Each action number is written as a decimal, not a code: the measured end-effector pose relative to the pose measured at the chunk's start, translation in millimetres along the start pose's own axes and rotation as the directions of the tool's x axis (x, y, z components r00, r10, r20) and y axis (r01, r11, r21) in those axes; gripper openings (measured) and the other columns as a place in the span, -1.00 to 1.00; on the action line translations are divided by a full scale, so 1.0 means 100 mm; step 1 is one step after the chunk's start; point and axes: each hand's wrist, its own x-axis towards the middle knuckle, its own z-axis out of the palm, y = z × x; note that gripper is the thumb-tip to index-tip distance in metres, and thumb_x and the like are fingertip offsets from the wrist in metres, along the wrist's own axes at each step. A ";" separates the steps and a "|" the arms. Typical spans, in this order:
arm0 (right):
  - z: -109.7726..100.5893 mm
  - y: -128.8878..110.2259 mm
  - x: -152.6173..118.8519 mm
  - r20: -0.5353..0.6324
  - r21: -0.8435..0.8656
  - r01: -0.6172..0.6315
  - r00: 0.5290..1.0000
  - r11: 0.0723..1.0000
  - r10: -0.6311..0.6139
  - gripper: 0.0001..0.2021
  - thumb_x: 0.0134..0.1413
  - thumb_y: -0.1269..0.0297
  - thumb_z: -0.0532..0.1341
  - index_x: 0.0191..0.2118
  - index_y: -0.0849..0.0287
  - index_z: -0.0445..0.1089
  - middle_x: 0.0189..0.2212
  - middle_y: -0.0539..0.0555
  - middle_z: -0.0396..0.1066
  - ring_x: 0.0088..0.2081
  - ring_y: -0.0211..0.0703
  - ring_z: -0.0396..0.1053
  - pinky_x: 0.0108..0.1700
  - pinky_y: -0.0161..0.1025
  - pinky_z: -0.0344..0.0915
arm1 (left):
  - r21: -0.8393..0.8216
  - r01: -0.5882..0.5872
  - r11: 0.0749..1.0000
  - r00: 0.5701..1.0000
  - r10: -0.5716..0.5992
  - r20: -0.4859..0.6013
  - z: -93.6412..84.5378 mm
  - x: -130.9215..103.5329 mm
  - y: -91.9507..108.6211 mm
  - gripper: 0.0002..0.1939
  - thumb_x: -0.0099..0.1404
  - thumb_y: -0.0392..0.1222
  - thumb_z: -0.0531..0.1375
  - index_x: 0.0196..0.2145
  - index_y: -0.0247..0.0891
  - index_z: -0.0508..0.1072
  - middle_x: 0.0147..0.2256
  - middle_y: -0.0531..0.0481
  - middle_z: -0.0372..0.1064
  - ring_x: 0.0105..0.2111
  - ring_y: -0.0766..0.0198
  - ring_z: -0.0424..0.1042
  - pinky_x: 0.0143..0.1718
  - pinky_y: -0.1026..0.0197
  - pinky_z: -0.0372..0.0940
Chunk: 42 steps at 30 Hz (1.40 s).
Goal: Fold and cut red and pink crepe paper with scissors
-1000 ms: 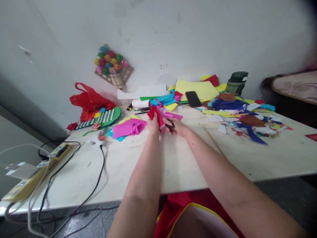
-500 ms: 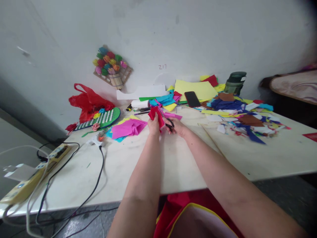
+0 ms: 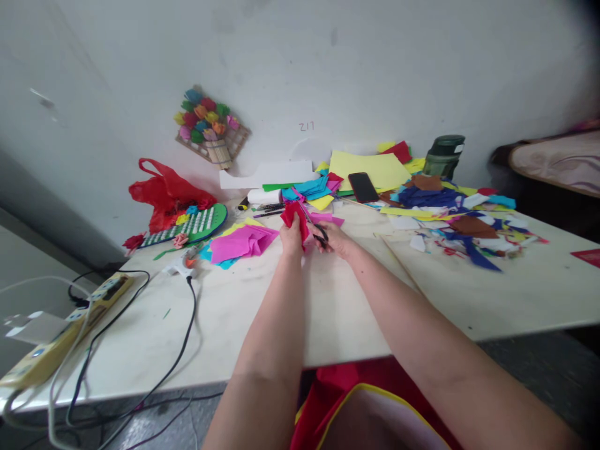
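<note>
Holding scissors (image 3: 321,236) at red paper's (image 3: 302,226) edge

From here, red paper (image 3: 289,210), creased & prob. layered, is tilted in the left hand (image 3: 291,239); scissors (image 3: 320,234) w/ blk handles in the right hand (image 3: 335,240), blades angled up & fwd alongside the paper's rt edge; can't tell if blades touch it.
</note>
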 end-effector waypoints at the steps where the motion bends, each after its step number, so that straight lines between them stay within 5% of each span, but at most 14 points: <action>1: 0.00 0.00 0.00 0.002 0.002 -0.002 1.000 1.000 0.002 -0.57 -0.17 -0.14 0.19 -0.48 0.17 0.17 -0.76 -0.10 0.23 -0.78 -0.42 0.17 -0.82 -0.48 -0.12 | -0.005 -0.005 1.000 1.000 0.005 0.002 0.00 0.00 0.00 -0.71 0.03 -0.02 0.19 -0.43 -0.34 0.36 -0.58 0.04 0.28 -0.59 0.37 0.27 -0.50 0.28 0.18; 23: 0.01 -0.01 0.00 -0.007 0.042 -0.016 1.000 0.999 0.016 -0.61 -0.15 -0.08 0.21 -0.47 0.18 0.16 -0.77 -0.14 0.17 -0.80 -0.44 0.12 -0.82 -0.50 -0.18 | -0.013 0.008 1.000 1.000 -0.009 -0.023 -0.04 0.05 -0.01 -0.67 0.00 -0.01 0.21 -0.42 -0.36 0.36 -0.55 0.00 0.32 -0.61 0.37 0.29 -0.50 0.28 0.19; 42: 0.06 0.01 0.04 -0.034 0.104 0.007 0.999 0.995 -0.004 -0.69 -0.13 0.07 0.26 -0.43 0.17 0.19 -0.80 -0.19 0.12 -0.81 -0.46 0.05 -0.81 -0.49 -0.03 | 0.003 0.025 1.000 0.997 -0.025 -0.071 -0.04 0.06 0.01 -0.70 0.00 -0.02 0.22 -0.44 -0.34 0.37 -0.60 0.05 0.28 -0.64 0.42 0.24 -0.57 0.35 0.14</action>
